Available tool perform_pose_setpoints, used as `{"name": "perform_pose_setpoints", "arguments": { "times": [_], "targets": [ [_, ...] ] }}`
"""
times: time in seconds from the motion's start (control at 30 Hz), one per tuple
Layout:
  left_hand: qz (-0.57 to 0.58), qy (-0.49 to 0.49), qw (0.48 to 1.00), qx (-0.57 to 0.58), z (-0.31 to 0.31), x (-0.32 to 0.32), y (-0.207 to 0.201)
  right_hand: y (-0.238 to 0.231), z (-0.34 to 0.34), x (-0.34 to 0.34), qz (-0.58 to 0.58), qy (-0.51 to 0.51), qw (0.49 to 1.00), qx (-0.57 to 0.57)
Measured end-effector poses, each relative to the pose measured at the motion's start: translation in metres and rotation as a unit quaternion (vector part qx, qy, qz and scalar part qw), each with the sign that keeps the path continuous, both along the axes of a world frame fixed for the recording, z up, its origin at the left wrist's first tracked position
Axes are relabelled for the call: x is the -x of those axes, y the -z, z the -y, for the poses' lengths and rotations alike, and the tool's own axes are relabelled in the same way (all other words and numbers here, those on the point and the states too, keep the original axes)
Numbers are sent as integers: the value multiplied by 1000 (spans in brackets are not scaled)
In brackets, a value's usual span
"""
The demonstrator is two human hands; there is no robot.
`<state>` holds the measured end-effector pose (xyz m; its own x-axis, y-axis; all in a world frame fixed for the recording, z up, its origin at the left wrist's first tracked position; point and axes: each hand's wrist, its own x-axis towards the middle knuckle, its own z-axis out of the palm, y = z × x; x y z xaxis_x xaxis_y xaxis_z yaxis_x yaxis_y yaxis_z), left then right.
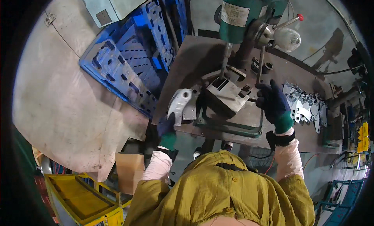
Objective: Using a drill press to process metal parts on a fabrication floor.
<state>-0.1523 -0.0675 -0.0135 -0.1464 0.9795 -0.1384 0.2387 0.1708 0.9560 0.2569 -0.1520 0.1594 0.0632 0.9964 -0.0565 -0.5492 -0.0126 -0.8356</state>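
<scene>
My left hand [166, 126], in a dark glove with a green cuff, closes on the lower edge of a curved silver metal plate [181, 103]. The underside of that grip is hidden. Another flat metal plate [190, 110] lies just behind it on the workbench [171, 80]. My right hand [272, 100], gloved the same way, is raised with its fingers apart beside the lower end of a drill press lever [261, 64]. Whether a fingertip touches the lever, I cannot tell. Between my hands, a blocky metal fixture [230, 95] sits under the green drill press [233, 19].
A heap of small metal parts [306, 105] lies on the bench's right side. Blue plastic pallets [117, 70] lean at the left. Below them stand a cardboard box [129, 171] and a yellow metal frame [83, 198]. A green base frame [230, 130] edges the bench front.
</scene>
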Motion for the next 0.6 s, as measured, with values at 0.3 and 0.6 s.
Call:
{"name": "perform_pose_setpoints", "arguments": {
  "times": [0.3,0.6],
  "targets": [
    [192,-60,979,3,-25,17,39,24,7,8,-82,13,991,102],
    [-398,-41,914,67,-58,46,149,83,38,-54,-95,65,988,103]
  ]
}}
